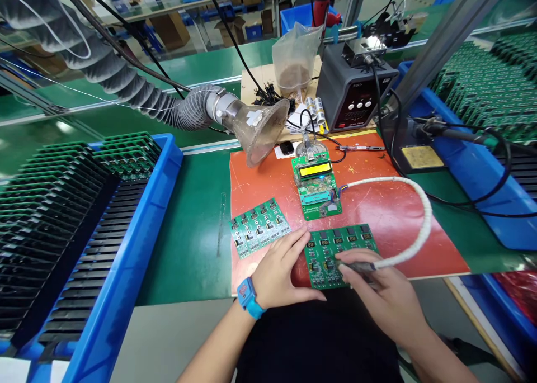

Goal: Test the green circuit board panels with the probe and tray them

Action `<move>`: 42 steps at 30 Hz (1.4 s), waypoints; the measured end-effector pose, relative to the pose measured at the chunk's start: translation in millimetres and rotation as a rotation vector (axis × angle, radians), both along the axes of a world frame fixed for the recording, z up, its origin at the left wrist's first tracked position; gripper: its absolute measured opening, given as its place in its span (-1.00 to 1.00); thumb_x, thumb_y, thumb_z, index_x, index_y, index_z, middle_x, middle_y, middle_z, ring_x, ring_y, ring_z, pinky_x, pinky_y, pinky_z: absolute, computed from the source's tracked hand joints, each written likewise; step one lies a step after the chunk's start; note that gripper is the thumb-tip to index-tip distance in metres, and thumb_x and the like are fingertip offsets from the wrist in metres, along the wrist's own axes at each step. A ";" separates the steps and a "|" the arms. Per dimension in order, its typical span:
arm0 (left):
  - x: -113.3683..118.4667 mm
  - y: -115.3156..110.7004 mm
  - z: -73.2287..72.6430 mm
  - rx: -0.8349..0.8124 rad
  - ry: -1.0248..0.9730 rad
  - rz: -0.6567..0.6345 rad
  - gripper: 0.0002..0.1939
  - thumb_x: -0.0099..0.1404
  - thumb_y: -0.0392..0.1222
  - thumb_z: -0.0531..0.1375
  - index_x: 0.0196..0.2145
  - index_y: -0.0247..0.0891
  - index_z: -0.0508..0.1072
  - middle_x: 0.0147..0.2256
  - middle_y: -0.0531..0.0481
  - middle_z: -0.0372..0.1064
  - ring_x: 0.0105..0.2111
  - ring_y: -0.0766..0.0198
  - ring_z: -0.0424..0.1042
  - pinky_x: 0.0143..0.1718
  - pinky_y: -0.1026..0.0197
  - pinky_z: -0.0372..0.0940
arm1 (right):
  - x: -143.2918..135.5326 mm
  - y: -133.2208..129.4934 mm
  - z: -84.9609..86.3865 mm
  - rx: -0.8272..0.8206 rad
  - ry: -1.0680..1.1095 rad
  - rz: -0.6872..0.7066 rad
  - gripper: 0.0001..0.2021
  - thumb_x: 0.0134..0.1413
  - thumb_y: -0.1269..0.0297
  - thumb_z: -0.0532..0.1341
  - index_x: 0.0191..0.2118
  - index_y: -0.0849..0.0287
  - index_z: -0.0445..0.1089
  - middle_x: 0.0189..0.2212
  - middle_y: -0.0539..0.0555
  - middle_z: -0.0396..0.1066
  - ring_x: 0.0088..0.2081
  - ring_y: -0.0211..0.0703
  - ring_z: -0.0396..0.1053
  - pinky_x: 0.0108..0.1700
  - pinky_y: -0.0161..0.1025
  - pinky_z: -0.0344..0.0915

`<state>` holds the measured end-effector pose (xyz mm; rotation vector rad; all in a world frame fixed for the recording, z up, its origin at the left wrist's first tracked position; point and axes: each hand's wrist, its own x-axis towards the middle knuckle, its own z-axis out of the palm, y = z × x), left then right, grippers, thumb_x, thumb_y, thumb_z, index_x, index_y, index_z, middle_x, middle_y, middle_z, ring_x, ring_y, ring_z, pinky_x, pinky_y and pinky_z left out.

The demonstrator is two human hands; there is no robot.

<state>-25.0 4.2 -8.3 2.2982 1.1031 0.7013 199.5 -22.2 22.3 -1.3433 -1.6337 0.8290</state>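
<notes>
A green circuit board panel (322,258) with several small digit displays lies flat on the red mat. My left hand (279,271), with a blue watch at its wrist, rests at the panel's left edge, fingers stretched out and thumb spread. Closed around a dark programming probe (361,266), my right hand (384,285) is over the panel's right half. The probe's tip is hidden by my fingers. From the probe a white-sleeved cable (425,209) loops back to a green programmer board (318,184) with a lit yellow screen. A second circuit board panel (260,228) lies left of the first.
At left stands a blue bin (161,173) with upright boards; another blue bin (474,170) is at right. A fume extraction funnel (262,131) hangs over the mat (440,254). Behind are a soldering station (356,92) and a plastic bag (296,58). Black cables cross the right side.
</notes>
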 end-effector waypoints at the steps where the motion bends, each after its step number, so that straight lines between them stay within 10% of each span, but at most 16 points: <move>1: 0.1 0.0 0.1 0.000 -0.001 0.001 0.19 0.01 0.43 0.28 0.38 -0.17 -0.14 0.27 -0.36 0.11 0.23 -0.15 0.24 0.18 -0.19 0.27 | -0.1 0.0 0.2 -0.009 0.004 -0.005 -0.93 0.23 0.27 0.23 -0.23 0.08 0.46 -0.25 0.08 0.52 -0.24 -0.08 0.51 -0.24 -0.22 0.50; 13: 0.4 0.4 1.9 -0.028 -0.037 -0.006 0.16 0.01 0.38 0.32 0.36 -0.19 -0.08 0.28 -0.35 0.10 0.26 -0.15 0.20 0.22 -0.18 0.22 | 0.4 -1.7 7.4 -0.150 0.055 -0.052 -0.85 0.19 0.17 0.27 -0.23 0.11 0.49 -0.25 0.12 0.53 -0.29 -0.05 0.52 -0.30 -0.18 0.52; 42: -0.6 -1.0 -2.0 -0.009 -0.011 -0.005 0.17 0.03 0.39 0.30 0.38 -0.16 -0.13 0.29 -0.32 0.09 0.27 -0.14 0.19 0.23 -0.16 0.22 | -30.3 -2.7 3.0 0.150 -0.058 0.009 -0.91 0.22 0.42 0.20 -0.21 0.07 0.38 -0.29 0.06 0.50 -0.24 -0.12 0.51 -0.27 -0.26 0.48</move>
